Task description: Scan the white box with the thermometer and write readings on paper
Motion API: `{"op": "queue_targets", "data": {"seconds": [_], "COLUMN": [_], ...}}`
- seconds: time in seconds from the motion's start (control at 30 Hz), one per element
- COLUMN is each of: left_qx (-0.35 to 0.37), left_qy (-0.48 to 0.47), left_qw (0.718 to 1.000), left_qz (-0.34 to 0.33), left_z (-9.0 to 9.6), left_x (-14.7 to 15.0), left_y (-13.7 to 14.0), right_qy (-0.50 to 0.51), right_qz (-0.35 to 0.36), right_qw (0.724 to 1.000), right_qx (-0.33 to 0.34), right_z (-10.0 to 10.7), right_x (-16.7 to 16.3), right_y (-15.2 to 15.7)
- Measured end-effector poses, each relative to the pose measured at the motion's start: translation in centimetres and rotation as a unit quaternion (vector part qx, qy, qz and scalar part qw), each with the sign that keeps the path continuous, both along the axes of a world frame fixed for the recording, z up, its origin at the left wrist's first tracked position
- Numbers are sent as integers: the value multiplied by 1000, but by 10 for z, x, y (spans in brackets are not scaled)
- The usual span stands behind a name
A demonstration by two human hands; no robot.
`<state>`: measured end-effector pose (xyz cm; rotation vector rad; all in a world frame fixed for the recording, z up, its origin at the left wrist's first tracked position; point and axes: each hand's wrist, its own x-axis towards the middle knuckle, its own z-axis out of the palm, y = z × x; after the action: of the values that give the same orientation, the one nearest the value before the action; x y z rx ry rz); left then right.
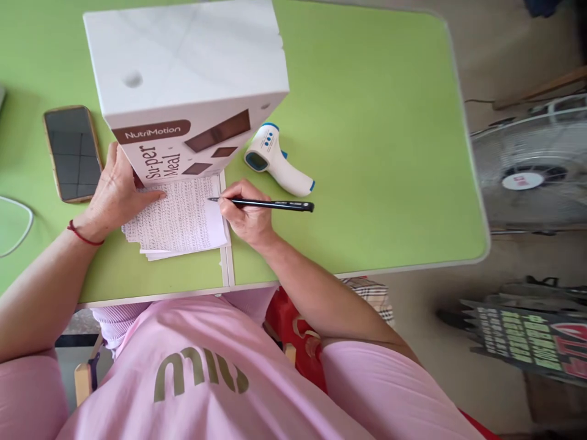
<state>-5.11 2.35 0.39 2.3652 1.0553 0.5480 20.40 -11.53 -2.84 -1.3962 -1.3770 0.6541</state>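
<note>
My right hand grips a black pen, its tip touching the right part of a sheet of paper covered in dense handwriting. Several sheets lie stacked under it with uneven edges. My left hand lies at the left of the paper, thumb stretched out flat on the sheet. Its other fingers run up beside the lower left edge of a white NutriMotion box, partly hidden by it. The box stands upright at the far end of the paper and covers its top.
A phone lies left of my left hand, with a white cable nearby. A white-and-blue infrared thermometer lies beyond my right hand. These rest on a green table. A fan stands past the table's right edge.
</note>
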Motion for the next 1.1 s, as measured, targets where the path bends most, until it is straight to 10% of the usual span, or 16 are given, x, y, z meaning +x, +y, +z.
{"op": "queue_targets", "data": {"seconds": [1.1], "left_qx": [30], "left_qy": [-3], "left_qw": [1000], "left_qz": [-7], "left_z": [-10], "left_x": [-9], "left_y": [6], "right_qy": [-41], "right_qz": [-26], "right_qw": [996], "right_qx": [79], "right_z": [-9], "right_x": [-3], "right_y": [1]}}
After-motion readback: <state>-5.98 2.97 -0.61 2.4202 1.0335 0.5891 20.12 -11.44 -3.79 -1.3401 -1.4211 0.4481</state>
